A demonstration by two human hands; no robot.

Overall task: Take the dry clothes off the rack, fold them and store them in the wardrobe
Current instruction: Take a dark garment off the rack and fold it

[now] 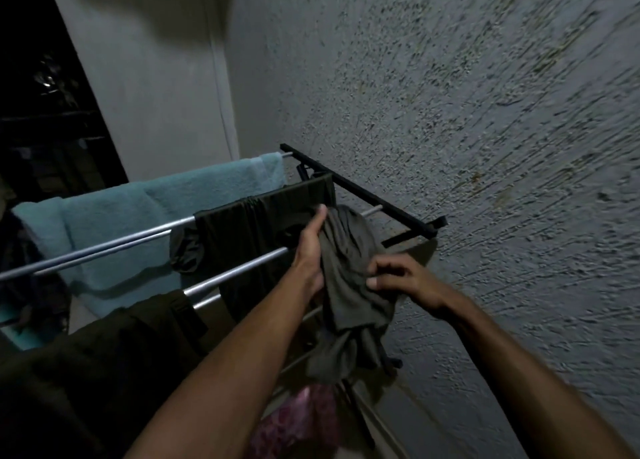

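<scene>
Two hands working: left hand (311, 247) gripping grey garment (349, 285) over rack (363, 195), right hand (405, 280) pinching its fold. One blue towel (138, 216), two dark garments (256, 223) hanging on rails.

Both bare forearms reach forward and up. The left hand (310, 251) stands edge-up, thumb pointing upward, its palm against the crumpled grey-olive cloth garment (349, 285). The right hand (403, 280) pinches the same garment's right side with curled fingers.
</scene>
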